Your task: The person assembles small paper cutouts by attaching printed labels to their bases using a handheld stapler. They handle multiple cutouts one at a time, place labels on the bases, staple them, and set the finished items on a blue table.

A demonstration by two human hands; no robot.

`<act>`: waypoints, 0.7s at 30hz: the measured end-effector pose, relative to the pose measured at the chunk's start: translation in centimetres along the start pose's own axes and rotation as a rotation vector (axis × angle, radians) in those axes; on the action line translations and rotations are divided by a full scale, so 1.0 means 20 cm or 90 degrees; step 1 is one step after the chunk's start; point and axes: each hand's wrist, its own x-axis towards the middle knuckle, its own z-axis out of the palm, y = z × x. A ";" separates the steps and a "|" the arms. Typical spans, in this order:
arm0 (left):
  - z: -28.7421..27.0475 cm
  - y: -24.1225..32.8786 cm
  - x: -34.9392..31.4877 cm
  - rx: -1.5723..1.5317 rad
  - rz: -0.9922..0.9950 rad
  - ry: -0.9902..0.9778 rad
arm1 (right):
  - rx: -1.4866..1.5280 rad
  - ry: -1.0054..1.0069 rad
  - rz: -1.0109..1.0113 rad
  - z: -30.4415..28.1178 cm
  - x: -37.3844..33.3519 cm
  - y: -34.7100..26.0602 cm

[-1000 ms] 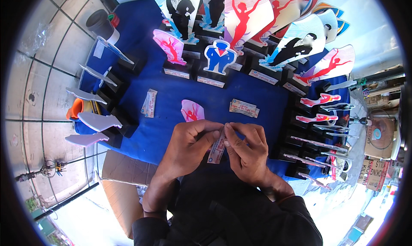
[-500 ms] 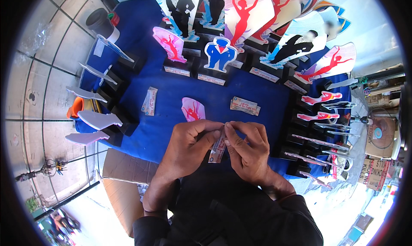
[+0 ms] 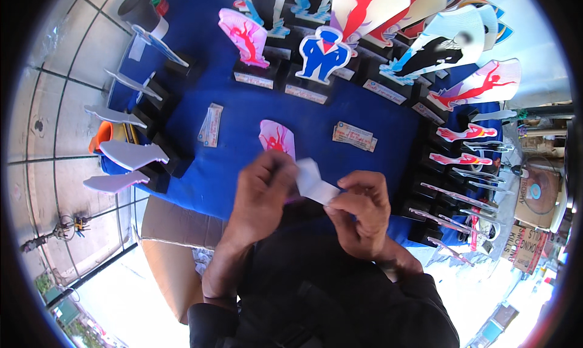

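Note:
Between my two hands stretches a small white paper strip (image 3: pixel 319 189), bent in the middle, with a plain side showing. My left hand (image 3: pixel 262 187) pinches its left end, while my right hand (image 3: pixel 363 211) pinches the right end between thumb and fingertips. Whether it is one piece or a label parting from its backing, I cannot tell. Just beyond my left hand stands a small pink trophy plate (image 3: pixel 276 135) with a red dancing figure; its lower part is hidden. Printed paper labels lie on the blue cloth (image 3: pixel 237 160), one stack (image 3: pixel 210 126) at left and another (image 3: pixel 354 135) at right.
Trophies on black bases ring the cloth: a blue suited figure (image 3: pixel 325 53) at the back, white-edged plates (image 3: pixel 133 155) along the left, and several thin plates (image 3: pixel 458 193) along the right. An open cardboard box (image 3: pixel 176 223) is at the lower left, beside a tiled wall (image 3: pixel 54 117).
The label's printed face has turned out of sight and white paper now shows. My hands have moved apart, the right one lower. The view has shifted slightly.

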 end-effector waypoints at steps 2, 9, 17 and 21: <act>-0.06 -0.06 0.01 -0.004 0.081 0.164 | 0.038 -0.009 0.032 -0.03 -0.02 0.02; -0.33 -0.13 -0.10 -0.247 0.199 0.360 | 0.428 -0.100 0.500 -0.09 -0.09 0.08; -0.09 -0.21 -0.43 0.167 -0.134 0.084 | 0.340 -0.194 0.580 -0.01 -0.09 0.13; -0.06 -0.21 -0.43 0.181 -0.174 0.093 | 0.271 -0.212 0.570 0.00 -0.10 0.12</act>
